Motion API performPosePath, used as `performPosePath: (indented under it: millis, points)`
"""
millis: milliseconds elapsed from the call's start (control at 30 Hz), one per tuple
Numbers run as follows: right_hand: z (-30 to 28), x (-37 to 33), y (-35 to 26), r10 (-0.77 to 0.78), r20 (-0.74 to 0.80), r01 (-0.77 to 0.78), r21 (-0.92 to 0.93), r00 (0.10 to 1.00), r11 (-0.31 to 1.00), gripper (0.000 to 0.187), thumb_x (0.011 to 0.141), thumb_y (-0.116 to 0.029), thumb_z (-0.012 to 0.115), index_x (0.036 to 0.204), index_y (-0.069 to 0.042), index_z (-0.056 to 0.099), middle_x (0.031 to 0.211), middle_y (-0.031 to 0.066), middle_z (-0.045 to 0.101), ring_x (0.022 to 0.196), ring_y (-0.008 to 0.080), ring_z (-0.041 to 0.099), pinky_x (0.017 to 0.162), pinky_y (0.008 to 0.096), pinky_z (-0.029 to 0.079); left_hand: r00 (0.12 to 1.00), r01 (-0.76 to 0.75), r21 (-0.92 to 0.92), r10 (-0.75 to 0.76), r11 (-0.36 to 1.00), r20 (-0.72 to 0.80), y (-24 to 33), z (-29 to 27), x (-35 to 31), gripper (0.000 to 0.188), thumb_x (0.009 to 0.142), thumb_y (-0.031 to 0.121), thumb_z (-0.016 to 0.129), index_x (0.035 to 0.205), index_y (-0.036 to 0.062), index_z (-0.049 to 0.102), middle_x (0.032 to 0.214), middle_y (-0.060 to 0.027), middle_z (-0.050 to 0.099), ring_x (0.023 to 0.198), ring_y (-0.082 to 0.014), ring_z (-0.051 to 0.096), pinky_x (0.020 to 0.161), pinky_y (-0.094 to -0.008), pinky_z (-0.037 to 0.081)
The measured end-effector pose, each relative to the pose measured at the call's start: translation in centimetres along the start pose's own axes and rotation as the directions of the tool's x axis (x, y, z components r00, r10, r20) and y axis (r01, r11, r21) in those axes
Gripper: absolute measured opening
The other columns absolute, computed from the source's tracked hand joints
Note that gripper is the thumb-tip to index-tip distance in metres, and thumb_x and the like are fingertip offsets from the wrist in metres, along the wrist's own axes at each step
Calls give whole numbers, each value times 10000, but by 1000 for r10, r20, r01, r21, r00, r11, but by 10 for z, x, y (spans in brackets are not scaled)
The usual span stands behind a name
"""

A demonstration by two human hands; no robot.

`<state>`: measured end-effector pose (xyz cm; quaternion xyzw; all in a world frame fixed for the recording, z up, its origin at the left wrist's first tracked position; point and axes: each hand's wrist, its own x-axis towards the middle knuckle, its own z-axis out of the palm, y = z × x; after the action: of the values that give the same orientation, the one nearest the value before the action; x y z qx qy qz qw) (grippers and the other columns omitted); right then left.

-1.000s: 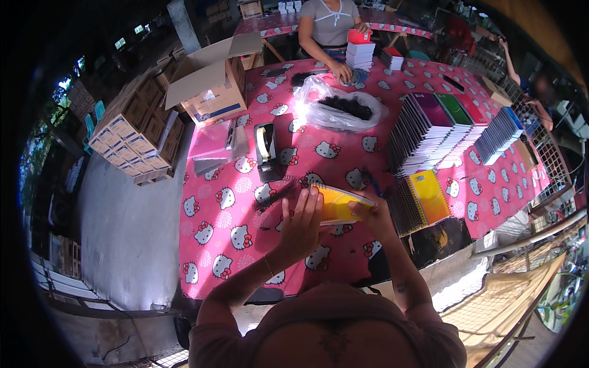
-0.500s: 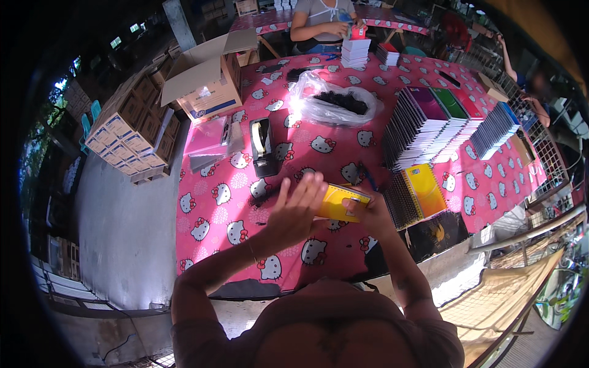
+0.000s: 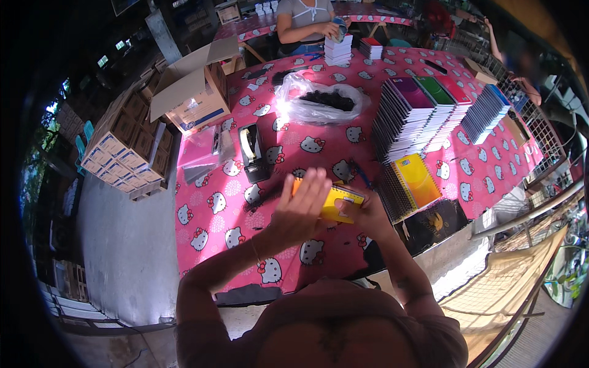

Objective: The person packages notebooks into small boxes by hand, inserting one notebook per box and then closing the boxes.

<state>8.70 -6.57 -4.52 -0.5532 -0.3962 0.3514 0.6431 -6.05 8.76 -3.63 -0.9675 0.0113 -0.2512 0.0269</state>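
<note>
- Pink tablecloth with cartoon cat faces (image 3: 307,165) fills most of the head view, concrete floor (image 3: 116,245) off to the left. Clock directions are from the yellow notebook (image 3: 335,210), which sits between the two hands, just below the picture's middle.
- Right hand (image 3: 370,216) is gripping the notebook's right end, thumb on top of the cover.
- Left hand (image 3: 304,208) isn't clenched: fingers straight, laid across the left end and hiding a good bit of it. Can't tell how hard it presses, if at all.
- 9 o'clock: some black coils (image 3: 264,197) loose on the cloth, partly in shadow.
- 10 o'clock: black tape dispenser (image 3: 253,156), then an open cardboard box (image 3: 196,104) farther out. Pink plastic-looking sheets (image 3: 199,156) and a big carton stack (image 3: 126,144) are between 9 and 10.
- 12 o'clock: clear plastic bag (image 3: 288,101) with a dark clump inside, and past it a co-worker (image 3: 307,30) behind a white-sided stack (image 3: 337,52).
- 1 o'clock: slim dark-blue thing (image 3: 362,175) near the right hand, too small to identify; beyond it, tall purple, green and red notebook piles (image 3: 411,119).
- 2 o'clock: blue-topped pile (image 3: 486,113).
- Almost 3: yellow spiral notebooks (image 3: 414,184) crowding the right hand's outer side, with a black panel (image 3: 435,222) at 3 proper.
</note>
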Motion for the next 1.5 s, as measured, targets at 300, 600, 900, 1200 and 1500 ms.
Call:
performPosePath:
  millis: [300,600,900,1200,1500]
  points:
    - [2,8,7,-142,4,142,-95,990,985,607,934,-47,634,1500,-35,416,1136,78,689,991,86,600,854,268,506,996,-84,-99,86,992,13,21,17,-19,844,930,578,519,1486,-32,343,1555,-244,332,1461,-386,309,1165,-600,180]
    - [2,9,3,-114,-9,109,-211,993,971,770,873,-54,704,1547,-82,331,1225,185,669,1122,199,646,924,345,509,994,-104,-22,104,994,-31,20,7,3,791,993,581,407,1476,-44,374,1557,-254,333,1486,-374,265,1181,-590,122]
    - [2,1,1,-197,-62,180,-214,978,960,942,875,-4,670,1611,-149,100,1130,152,662,991,234,660,861,339,517,991,37,-218,-64,975,-116,20,-28,40,389,981,285,562,1271,29,601,1316,-137,601,1250,-293,551,1161,-553,216]
    - [-25,-24,-12,-359,-16,349,-199,933,916,637,912,18,641,1499,-54,403,1168,119,663,1047,187,645,937,319,507,971,-73,-341,-12,937,-239,27,-14,48,211,855,193,707,1036,85,695,960,-46,661,837,-247,575,728,-382,409]
    - [-88,-61,-66,-140,-71,113,-301,988,947,109,866,25,678,971,50,695,868,82,705,805,114,673,746,274,556,966,-166,-394,68,904,-251,61,-14,79,264,778,128,773,1027,94,692,936,-45,637,835,-237,576,724,-370,417]
